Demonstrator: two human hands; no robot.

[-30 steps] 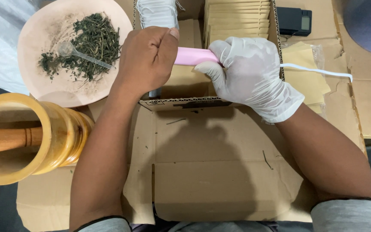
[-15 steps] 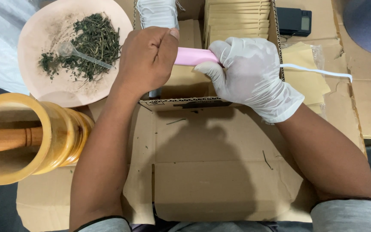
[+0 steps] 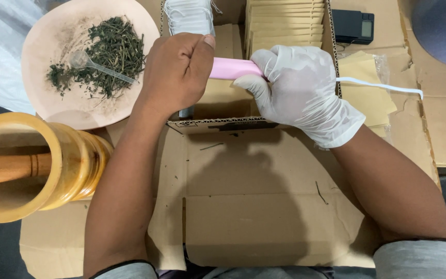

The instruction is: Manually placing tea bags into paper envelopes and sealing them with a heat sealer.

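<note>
No shift vs a sec ago: your bare left hand (image 3: pixel 179 70) is fisted on the pink tool's (image 3: pixel 231 68) tip, gloved right hand (image 3: pixel 298 88) wrapped round its body, over the cardboard box's (image 3: pixel 218 125) near edge.

Landmark: the open brown cardboard box (image 3: pixel 223 125), whose corrugated near wall runs across the middle of the view.

Inside the box, against its far wall on the left, stands a bundle of small white sachets (image 3: pixel 189 15) with thin strings. To their right, also inside, a row of flat tan paper envelopes (image 3: pixel 285 20) stands upright, packed one behind another.

Just outside the box's right wall lies a clear plastic bag of further tan envelopes (image 3: pixel 370 93), flat on the cardboard sheet.

Beyond that bag, near the far right corner of the box, sits a small black rectangular device with a grey screen (image 3: pixel 366 26); its display is too small to read.
</note>
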